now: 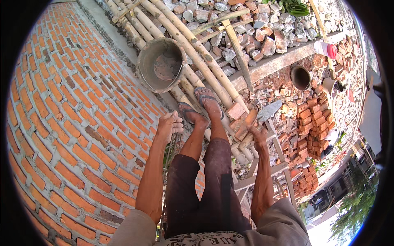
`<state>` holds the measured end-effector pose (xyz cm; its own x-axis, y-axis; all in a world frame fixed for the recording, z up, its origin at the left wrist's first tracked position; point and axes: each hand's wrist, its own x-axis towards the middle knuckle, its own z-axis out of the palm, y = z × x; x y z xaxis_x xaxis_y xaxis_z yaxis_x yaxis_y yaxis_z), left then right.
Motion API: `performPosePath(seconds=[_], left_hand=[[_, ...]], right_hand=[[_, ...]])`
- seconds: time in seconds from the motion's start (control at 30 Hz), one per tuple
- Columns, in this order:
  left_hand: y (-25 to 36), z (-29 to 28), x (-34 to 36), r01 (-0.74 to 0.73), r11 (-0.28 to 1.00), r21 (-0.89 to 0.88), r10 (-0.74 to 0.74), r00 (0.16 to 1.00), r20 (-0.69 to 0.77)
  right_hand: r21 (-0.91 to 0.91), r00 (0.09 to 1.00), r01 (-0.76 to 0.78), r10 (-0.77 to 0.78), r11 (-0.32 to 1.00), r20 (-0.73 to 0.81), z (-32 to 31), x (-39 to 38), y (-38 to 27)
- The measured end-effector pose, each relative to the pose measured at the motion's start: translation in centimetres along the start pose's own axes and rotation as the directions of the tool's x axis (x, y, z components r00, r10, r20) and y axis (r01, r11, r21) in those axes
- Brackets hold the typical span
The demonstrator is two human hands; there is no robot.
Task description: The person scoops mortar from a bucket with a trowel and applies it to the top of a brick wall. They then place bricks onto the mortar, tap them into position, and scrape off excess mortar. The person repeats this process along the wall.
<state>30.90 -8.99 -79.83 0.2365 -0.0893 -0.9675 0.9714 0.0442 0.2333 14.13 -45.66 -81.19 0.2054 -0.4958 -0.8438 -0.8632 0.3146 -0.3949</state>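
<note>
My left hand (169, 125) is closed in a loose curl beside the brick wall (78, 135), its fingers coated in pale dust; whatever may be inside them is hidden. On the right, my right hand (257, 136) is closed on a trowel, whose grey, mortar-smeared blade (270, 110) points up and to the right; the handle is mostly hidden. Right beside that hand, an orange brick (247, 123) lies over the bamboo poles, with another brick (236, 110) just beyond. A mortar bucket (148, 61) with some grey mix inside stands ahead of my sandalled feet (209, 102).
I stand on bundled bamboo poles (201, 53) running along the wall. Broken rubble (266, 45) covers the ground ahead. At right are stacked bricks (314, 119), a second bucket (301, 78) and a red-and-white container (325, 49). A wooden frame (262, 176) stands beside my right forearm.
</note>
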Motion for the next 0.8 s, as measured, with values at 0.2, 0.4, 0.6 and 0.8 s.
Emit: performPosePath(seconds=[0.2,0.4,0.6,0.8], left_hand=[[10.8,11.5,-18.3,-0.497,0.856,0.139,0.366,0.774,0.516],[18.3,9.1,-34.4,-0.540,0.813,-0.218,0.571,0.668,0.477],[23.5,1.3,-52.0,-0.837,0.526,-0.152,0.850,0.515,0.107],[30.1,-7.6,-82.6,-0.691,-0.161,0.704,0.934,-0.338,-0.118]], right_hand=[[0.091,0.796,0.281,-0.286,0.955,0.533,4.6,-18.6,-22.1],[0.411,0.470,0.230,-0.471,0.882,0.747,4.5,-34.9,-32.9],[0.365,0.463,0.376,-0.514,0.852,0.722,5.9,-35.4,-35.2],[-0.148,0.500,0.778,-0.458,0.611,0.735,3.9,-26.7,-33.3]])
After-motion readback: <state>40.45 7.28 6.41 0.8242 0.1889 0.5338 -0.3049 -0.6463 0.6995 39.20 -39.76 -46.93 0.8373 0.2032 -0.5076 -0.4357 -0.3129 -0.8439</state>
